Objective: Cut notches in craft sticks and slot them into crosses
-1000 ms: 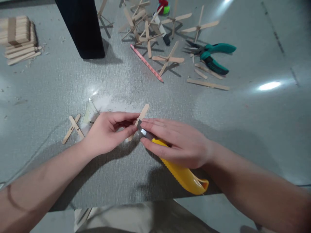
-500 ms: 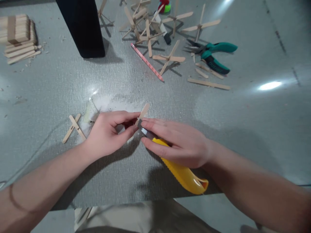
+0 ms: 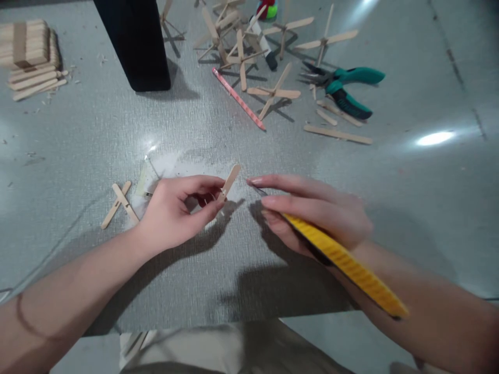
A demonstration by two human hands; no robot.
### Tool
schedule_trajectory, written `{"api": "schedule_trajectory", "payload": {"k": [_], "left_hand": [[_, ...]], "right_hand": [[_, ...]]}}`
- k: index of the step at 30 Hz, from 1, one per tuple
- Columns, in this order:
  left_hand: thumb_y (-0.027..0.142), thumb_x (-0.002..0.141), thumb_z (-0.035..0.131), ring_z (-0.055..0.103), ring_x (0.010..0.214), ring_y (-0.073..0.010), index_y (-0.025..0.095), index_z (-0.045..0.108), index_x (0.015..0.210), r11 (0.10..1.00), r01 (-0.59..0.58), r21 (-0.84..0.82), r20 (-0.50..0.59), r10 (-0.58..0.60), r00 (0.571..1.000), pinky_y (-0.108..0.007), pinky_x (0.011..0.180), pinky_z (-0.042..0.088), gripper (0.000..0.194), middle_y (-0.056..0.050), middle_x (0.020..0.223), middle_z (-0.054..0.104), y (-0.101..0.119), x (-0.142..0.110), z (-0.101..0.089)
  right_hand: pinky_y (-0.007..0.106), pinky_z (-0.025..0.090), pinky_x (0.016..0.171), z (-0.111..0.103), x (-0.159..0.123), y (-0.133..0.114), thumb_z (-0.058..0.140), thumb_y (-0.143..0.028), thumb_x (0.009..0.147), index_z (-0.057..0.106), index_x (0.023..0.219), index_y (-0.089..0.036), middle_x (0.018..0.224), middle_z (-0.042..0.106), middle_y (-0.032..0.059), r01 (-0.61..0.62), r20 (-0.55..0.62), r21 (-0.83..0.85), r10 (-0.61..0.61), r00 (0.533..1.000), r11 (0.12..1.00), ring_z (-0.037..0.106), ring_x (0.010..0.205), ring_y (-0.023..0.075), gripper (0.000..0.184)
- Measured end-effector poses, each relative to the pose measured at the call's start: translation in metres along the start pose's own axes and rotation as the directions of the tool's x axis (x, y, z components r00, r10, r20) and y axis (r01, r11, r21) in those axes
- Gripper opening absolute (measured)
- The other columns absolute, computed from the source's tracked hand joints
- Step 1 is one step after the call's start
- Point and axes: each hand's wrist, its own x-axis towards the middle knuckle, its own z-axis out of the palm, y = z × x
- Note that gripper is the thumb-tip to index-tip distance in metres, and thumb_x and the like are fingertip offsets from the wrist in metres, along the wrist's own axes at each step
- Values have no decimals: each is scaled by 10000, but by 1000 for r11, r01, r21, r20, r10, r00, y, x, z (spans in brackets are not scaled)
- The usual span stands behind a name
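Between the thumb and fingers of my left hand (image 3: 183,208) is a popsicle stick (image 3: 231,179), its rounded end pointing up and away. A small rough cut shows on the stick near my fingertips. My right hand (image 3: 315,208) grips a yellow utility knife (image 3: 343,259); its dark blade end lies under my index finger, apart from the stick. Left of my left hand, two crossed popsicle sticks (image 3: 121,201) lie on the table. White dust and a small clear piece (image 3: 146,176) are just behind that hand.
Several stick crosses (image 3: 274,93) stand at the back beside a pink pencil (image 3: 239,99) and a marker (image 3: 265,47). Green-handled pliers (image 3: 343,85) and loose stick pieces lie at right. A black upright object (image 3: 136,47) and a stick bundle (image 3: 29,44) are at left.
My right hand has drawn the knife back to the right, off the stick, and turned it so its ridged edge shows. My left hand has stayed nearly still with the stick.
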Motion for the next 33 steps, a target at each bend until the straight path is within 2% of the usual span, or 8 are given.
{"api": "schedule_trajectory", "payload": {"k": [2, 4, 7, 12, 19, 23, 26, 33], "left_hand": [[308, 880, 748, 699, 684, -147, 208, 767, 1093, 1000, -2, -30, 5, 3, 1000, -248, 598, 550, 236, -37, 876, 790, 0, 0, 0], [286, 893, 732, 693, 673, -139, 215, 774, 1058, 999, -28, -18, 25, 28, 999, -245, 604, 545, 185, -26, 850, 787, 1, 0, -1], [260, 907, 708, 689, 674, -134, 222, 779, 1004, 998, -62, 16, 54, 62, 997, -244, 631, 544, 126, -11, 819, 782, 3, 1, -2], [231, 915, 692, 691, 693, -130, 207, 752, 1033, 995, -101, -20, 81, 102, 991, -243, 646, 528, 135, -15, 833, 777, 2, 1, -2], [224, 948, 630, 707, 742, -142, 192, 698, 1052, 983, -179, 40, 133, 172, 976, -270, 700, 554, 128, -49, 934, 790, 3, 2, -2], [231, 937, 652, 705, 720, -142, 222, 687, 1059, 959, -233, 161, 64, 225, 972, -268, 668, 533, 127, -28, 899, 786, 3, 0, -2], [238, 937, 650, 700, 721, -148, 270, 698, 982, 937, -270, 223, 74, 260, 963, -279, 670, 520, 73, -9, 876, 769, 2, -1, -3], [126, 961, 498, 710, 754, -171, 260, 636, 967, 742, -490, 458, 186, 459, 869, -301, 657, 496, 192, -24, 897, 768, 1, 2, -2]], "right_hand": [[473, 615, 926, 2, 2, 3, 655, -136, 860, 698, 1178, -309, 1076, 755, 58, 90, -102, -20, -92, 991, 996, 735, 969, 250, 365], [531, 561, 997, 4, 3, 6, 590, -224, 892, 722, 1106, -346, 986, 704, 42, 27, -123, -19, -29, 992, 999, 689, 983, 266, 280], [563, 514, 1025, 4, 4, 6, 539, -298, 899, 730, 1038, -330, 1063, 628, 62, -91, -42, 35, 92, 995, 995, 620, 1058, 293, 238], [541, 450, 1099, 4, 8, 3, 522, -247, 868, 613, 1245, -290, 1165, 671, 60, -1, 149, 72, -10, 989, 997, 633, 1054, 263, 390], [561, 448, 1106, 4, 11, 2, 522, -228, 841, 572, 1316, -217, 1081, 724, 68, 17, 182, 51, -26, 983, 999, 631, 1005, 263, 478], [559, 444, 1119, 3, 11, 0, 512, -189, 845, 537, 1348, -263, 1091, 733, 67, 18, 210, 5, -19, 977, 1000, 640, 1009, 273, 509], [572, 453, 1113, 9, 9, -1, 494, -188, 838, 541, 1335, -312, 1042, 739, 40, 16, 138, -28, -12, 990, 999, 647, 965, 273, 515], [583, 445, 1119, 12, 7, 0, 499, -165, 777, 546, 1350, -269, 1022, 738, 49, 61, 125, -50, -55, 991, 997, 645, 966, 276, 584]]}}
